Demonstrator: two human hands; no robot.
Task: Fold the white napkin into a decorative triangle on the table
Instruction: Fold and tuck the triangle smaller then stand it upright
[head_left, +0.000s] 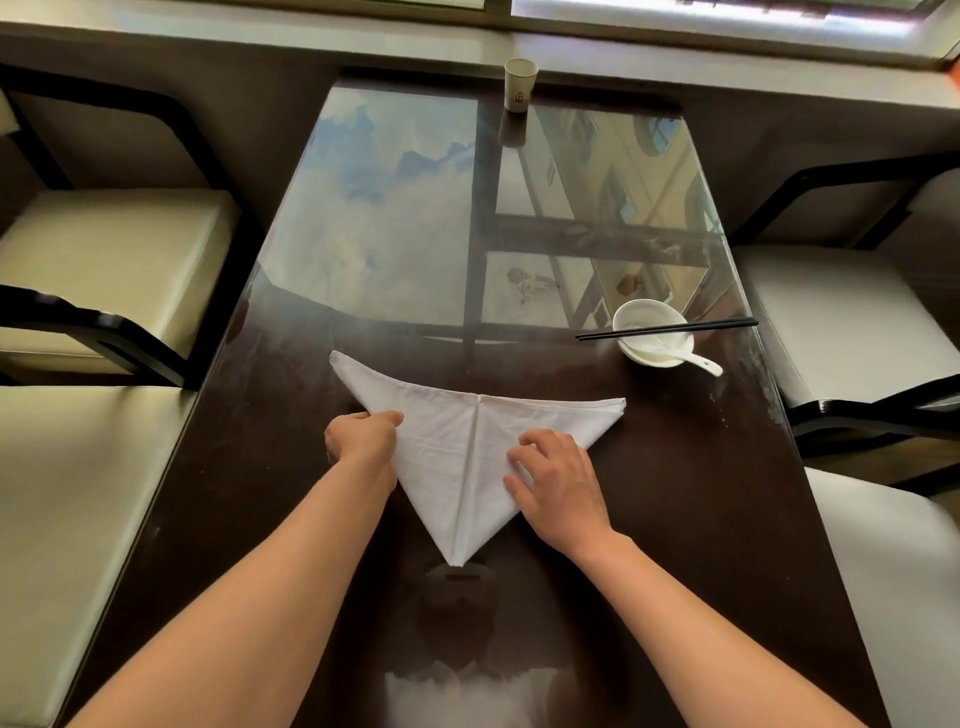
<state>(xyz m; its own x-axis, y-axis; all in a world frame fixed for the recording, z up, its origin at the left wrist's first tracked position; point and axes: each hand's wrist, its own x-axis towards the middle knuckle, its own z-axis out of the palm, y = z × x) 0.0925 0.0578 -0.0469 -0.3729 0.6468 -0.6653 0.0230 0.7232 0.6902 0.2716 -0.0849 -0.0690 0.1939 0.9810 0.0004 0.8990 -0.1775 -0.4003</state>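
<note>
The white napkin (457, 441) lies flat on the dark glass-topped table (363, 234), folded into a wide triangle whose tip points toward me, with a crease down its middle. My left hand (363, 439) grips the napkin's left slanted edge, thumb on top and fingers curled under it. On the napkin's right half rests my right hand (558, 480), its fingers bent and pressing the cloth down.
A white bowl (653, 332) with a white spoon (691, 358) and black chopsticks (667, 329) across it sits right of the napkin. A paper cup (520, 84) stands at the far edge. Cream-cushioned chairs (104, 260) flank the table on both sides.
</note>
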